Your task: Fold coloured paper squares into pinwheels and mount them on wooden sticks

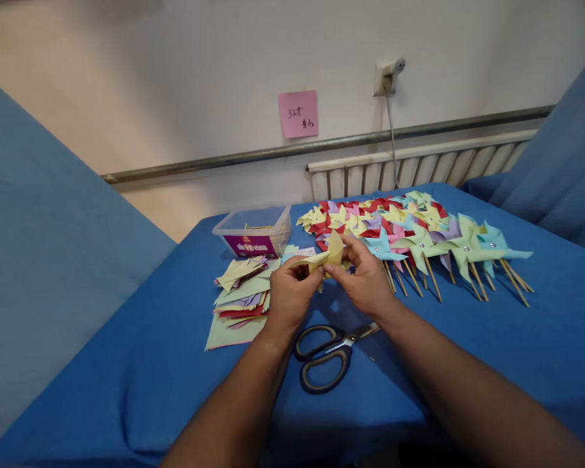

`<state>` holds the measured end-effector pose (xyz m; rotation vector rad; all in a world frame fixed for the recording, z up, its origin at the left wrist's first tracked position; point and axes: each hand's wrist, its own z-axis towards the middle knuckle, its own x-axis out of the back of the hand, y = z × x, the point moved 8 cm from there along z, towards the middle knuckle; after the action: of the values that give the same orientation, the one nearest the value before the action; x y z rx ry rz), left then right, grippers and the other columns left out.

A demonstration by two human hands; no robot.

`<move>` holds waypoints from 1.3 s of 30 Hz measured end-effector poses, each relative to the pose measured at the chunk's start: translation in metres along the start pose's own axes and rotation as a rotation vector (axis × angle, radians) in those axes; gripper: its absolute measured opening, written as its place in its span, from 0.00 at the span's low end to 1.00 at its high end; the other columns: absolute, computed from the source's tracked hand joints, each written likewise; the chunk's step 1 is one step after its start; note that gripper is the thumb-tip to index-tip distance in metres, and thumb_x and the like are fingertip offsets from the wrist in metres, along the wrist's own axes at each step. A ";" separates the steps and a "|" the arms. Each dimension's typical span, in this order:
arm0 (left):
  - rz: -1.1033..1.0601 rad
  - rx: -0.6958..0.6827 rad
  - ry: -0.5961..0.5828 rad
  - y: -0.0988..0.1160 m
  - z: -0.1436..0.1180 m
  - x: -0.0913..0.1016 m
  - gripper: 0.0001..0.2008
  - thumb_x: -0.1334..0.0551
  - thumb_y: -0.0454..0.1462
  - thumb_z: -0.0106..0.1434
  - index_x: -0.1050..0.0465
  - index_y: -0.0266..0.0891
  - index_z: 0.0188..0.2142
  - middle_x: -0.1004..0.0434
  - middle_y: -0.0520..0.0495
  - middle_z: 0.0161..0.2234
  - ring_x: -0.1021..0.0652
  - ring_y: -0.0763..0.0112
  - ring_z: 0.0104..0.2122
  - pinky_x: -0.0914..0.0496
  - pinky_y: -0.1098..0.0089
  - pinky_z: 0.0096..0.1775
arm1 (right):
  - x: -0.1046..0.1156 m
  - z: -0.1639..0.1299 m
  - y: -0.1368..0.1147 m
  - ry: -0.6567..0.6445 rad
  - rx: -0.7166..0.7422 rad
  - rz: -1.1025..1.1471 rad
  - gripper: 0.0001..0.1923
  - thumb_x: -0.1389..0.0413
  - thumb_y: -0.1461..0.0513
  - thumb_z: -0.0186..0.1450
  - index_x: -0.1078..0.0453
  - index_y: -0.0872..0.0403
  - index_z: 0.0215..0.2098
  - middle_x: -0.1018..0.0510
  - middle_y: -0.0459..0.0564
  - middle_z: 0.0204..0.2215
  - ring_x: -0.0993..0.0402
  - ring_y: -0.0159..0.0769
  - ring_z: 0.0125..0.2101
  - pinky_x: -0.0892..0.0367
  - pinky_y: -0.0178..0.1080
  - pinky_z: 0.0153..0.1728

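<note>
Head camera, looking down: my left hand [290, 292] and my right hand [365, 276] meet above a blue cloth-covered table [468, 338], both pinching a folded pale yellow paper piece [327, 257] between fingertips and thumbs. The paper sits between my hands, lifted just off the cloth. Directly below my wrists lie black-handled metal scissors [327, 357], blades pointing right. To my left is a loose stack of cut coloured paper squares [241, 296], and behind it a clear plastic tub with a purple label [254, 232]. To my right, rows of finished paper pinwheels on wooden sticks [419, 237] spread across the cloth. A pink sticky note [298, 114] hangs on the wall behind
</note>
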<state>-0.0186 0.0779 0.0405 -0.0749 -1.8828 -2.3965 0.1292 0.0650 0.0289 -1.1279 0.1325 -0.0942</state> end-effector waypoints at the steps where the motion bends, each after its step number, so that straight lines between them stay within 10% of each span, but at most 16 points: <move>1: 0.004 -0.004 -0.003 0.001 0.000 0.000 0.07 0.31 0.37 0.47 0.23 0.37 0.27 0.27 0.53 0.22 0.30 0.73 0.23 0.37 0.73 0.27 | 0.000 0.001 0.000 -0.012 -0.010 -0.026 0.20 0.38 0.60 0.58 0.29 0.53 0.48 0.19 0.49 0.36 0.24 0.38 0.36 0.30 0.42 0.42; 11: 0.034 0.010 -0.021 0.004 0.000 0.000 0.06 0.31 0.37 0.47 0.22 0.37 0.26 0.27 0.53 0.19 0.31 0.74 0.21 0.37 0.72 0.26 | 0.002 0.003 -0.005 -0.048 -0.005 -0.150 0.07 0.39 0.57 0.59 0.26 0.53 0.31 0.23 0.45 0.27 0.29 0.34 0.30 0.33 0.36 0.32; 39: -0.037 0.066 -0.054 -0.012 0.004 -0.001 0.08 0.30 0.39 0.48 0.25 0.36 0.26 0.28 0.53 0.21 0.31 0.75 0.22 0.39 0.73 0.26 | -0.004 0.000 0.019 0.002 -0.099 0.047 0.12 0.39 0.56 0.57 0.26 0.53 0.38 0.17 0.49 0.34 0.21 0.41 0.35 0.27 0.43 0.40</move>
<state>-0.0190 0.0842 0.0297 -0.1018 -2.0018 -2.3765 0.1256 0.0740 0.0119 -1.2225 0.1666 -0.0477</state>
